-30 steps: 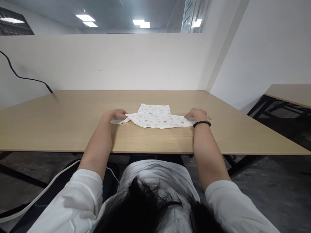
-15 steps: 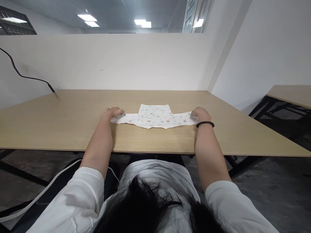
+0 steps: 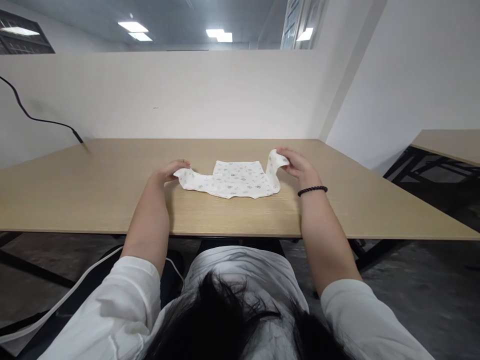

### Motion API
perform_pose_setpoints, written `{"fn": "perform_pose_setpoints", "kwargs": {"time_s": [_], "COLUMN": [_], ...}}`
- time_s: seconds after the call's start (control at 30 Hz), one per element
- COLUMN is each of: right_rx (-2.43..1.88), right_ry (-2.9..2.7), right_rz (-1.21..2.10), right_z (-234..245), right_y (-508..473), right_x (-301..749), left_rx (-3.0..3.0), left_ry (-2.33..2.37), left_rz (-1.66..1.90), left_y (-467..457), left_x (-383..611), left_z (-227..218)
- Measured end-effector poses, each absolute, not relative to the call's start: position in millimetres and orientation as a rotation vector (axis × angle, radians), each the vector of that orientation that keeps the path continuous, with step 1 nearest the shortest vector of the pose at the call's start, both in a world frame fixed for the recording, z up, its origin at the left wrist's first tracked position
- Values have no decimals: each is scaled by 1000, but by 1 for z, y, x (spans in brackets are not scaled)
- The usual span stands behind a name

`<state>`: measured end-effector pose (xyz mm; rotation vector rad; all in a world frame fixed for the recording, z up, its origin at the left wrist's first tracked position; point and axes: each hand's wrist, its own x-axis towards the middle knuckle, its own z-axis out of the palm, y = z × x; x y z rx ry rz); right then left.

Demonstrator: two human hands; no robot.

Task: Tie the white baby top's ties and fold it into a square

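A small white cotton garment (image 3: 232, 180), soft and dotted with a tiny print, lies flat on the pale wood-grain table (image 3: 112, 205), its right-hand sleeve (image 3: 276, 162) lifted in a thin curl. The right hand (image 3: 298, 165) pinches that sleeve between fingers and thumb; the left hand (image 3: 168, 172) sits against the opposite sleeve (image 3: 185, 176), its grip unclear.

My right hand (image 3: 298, 166) pinches one sleeve (image 3: 276, 162) of the little white printed shirt (image 3: 232, 180) up off the wooden table (image 3: 112, 200), my left hand (image 3: 168, 172) open beside the other sleeve (image 3: 183, 175).
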<state>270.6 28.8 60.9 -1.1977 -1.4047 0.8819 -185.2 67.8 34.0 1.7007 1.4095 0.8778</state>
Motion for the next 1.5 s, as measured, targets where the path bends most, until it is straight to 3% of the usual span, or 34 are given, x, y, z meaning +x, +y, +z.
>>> {"fn": "perform_pose_setpoints", "kwargs": {"time_s": [0.17,0.37,0.73,0.97,1.17,1.33,1.5], "right_rx": [-931,-1007,-1363,-1353,-1310,-1323,-1358], "right_ry": [-1371,-1482,-1647,-1685,-1819,-1781,-1922], "right_rz": [1225,1378,1171,1137,1059,964,810], "right_z": [54,43,16,11,10,7,3], "right_y": [23,17,34,40,36,37,38], "right_x": [230,209,203,194,192,190,190], "left_rx": [1402,1301,1330,1398,1463,1749,2349], "left_ry": [1179,1026,770,676,764,1058,1201], "left_rz": [1014,1083,1139,804,937,927,537], "left_y": [63,67,61,53,62,61,49], "left_x": [-178,-162,-92,-66,-73,-71,-58], "left_z": [46,49,43,28,20,9,1]}}
